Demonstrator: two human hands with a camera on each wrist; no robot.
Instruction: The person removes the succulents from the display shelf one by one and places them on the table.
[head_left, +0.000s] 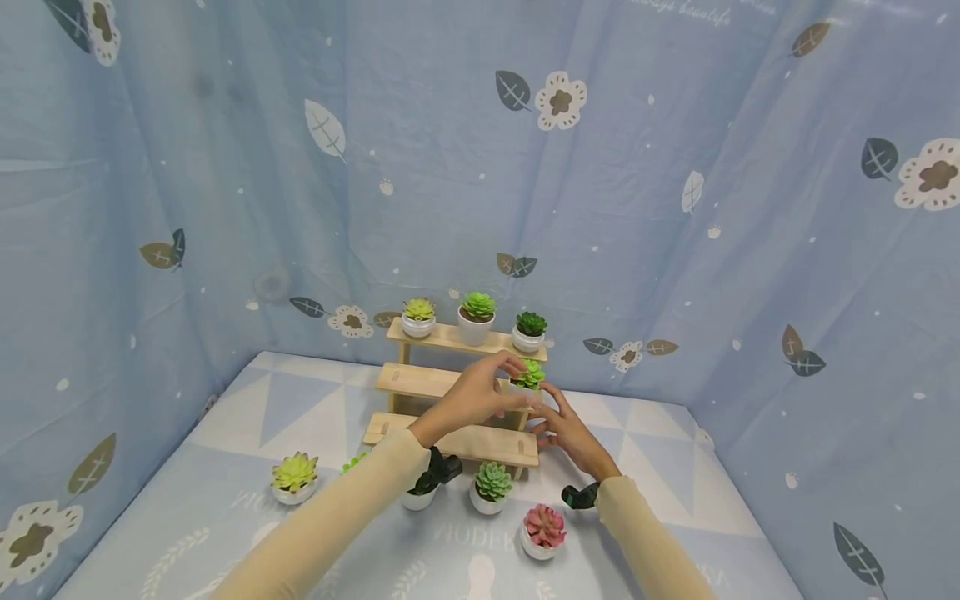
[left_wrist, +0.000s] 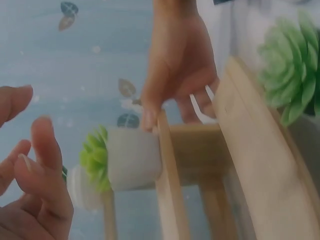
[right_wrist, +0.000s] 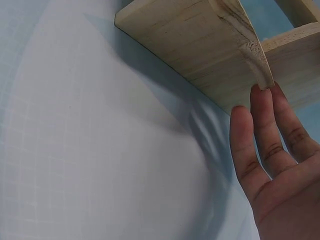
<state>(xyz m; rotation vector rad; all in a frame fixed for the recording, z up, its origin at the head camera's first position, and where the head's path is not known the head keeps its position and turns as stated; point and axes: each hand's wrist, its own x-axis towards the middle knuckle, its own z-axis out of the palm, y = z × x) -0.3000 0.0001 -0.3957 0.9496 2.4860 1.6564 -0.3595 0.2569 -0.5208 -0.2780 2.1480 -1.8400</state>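
Nine small plants are showing. One bright green plant (head_left: pixel 531 374), in a white pot (left_wrist: pixel 135 157), is standing on the middle board of one wooden shelf (head_left: pixel 420 381), between the fingers of both hands. The left hand (head_left: pixel 472 396) is having its fingers spread and loosely bent, apart from this pot. The right hand (head_left: pixel 572 433) is spreading its fingers, tips touching a board's end; its thumb is resting just beside the pot, and whether it is touching it, I cannot tell.

Beyond the fingers, three plants (head_left: pixel 477 305) are standing on the top board, each in its own white pot. Nearer to the person than the fingers, five plants are sitting on the bench (head_left: pixel 675 467): yellow-green, green, dark, pale green and pink. Four of them are showing white pots; the left sleeve (head_left: pixel 352 504) is hiding the green one's pot.
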